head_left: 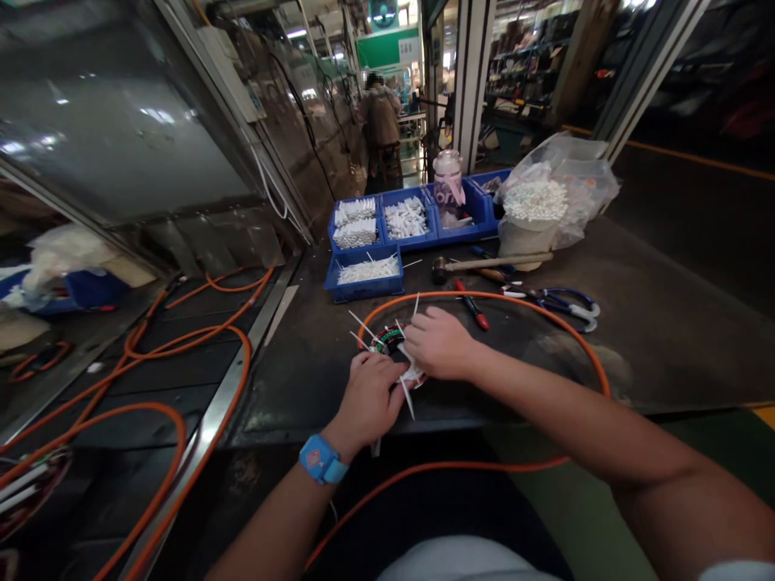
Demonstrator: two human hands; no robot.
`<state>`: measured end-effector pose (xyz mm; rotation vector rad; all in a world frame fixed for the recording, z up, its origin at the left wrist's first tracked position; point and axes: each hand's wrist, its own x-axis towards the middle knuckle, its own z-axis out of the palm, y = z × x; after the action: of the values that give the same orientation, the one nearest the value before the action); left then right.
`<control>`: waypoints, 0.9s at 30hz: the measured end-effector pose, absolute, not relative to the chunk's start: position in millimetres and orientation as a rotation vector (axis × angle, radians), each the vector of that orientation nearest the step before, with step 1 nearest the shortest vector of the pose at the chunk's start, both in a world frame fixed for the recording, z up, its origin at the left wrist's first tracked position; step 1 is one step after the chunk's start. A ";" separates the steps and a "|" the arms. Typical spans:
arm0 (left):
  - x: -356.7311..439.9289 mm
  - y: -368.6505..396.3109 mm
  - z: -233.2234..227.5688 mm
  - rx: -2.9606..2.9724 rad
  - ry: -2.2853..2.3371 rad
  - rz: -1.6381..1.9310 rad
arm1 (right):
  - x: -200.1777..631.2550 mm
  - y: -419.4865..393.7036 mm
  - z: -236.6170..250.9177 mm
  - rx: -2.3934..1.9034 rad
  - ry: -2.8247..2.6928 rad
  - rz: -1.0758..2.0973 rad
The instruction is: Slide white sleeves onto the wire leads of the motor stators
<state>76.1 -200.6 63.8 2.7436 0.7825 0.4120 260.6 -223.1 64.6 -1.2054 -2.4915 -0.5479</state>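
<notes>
Dark workbench (635, 323): bears everything listed below.

Orange cable (545, 319): one loop on the bench encircling both hands, running off the near edge.

Clear bag of white tubes (548, 198): far right, set on a pale tub.

Blue bins (387, 226): back row holding white sleeves; one nearer bin holding thin white strips.

Pink bottle (449, 186): upright in a back bin.

Mallet (490, 263): lying flat before the bins.

Blue-handled pliers (566, 305): right of the loop's top.

Red-handled screwdriver (473, 308): just inside the loop.

Left hand (370, 399): blue wristband; fingers curled onto the near side of the round wound part.

Right hand (441, 343): fingers bent down over the part's far side; whether they pinch a strip cannot be told.

Round wound part (392, 343): between both hands, mostly covered, possibly a small coil; white strips stick outward from it.
</notes>
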 end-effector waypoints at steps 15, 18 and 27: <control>77.7 -194.4 55.3 2.723 0.703 0.485 | 254.8 -209.6 53.9 -1.500 -2.470 -0.023; 78.7 -194.4 56.5 2.713 0.691 0.481 | 250.7 -200.8 54.7 -1.533 -2.509 0.037; 49.7 -165.2 65.8 2.698 0.501 0.297 | 305.7 -229.3 66.0 -1.342 -2.089 0.380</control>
<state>49.7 -165.2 65.8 2.6983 0.5008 0.2966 305.7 -229.3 66.0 -1.3418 -2.0888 0.3799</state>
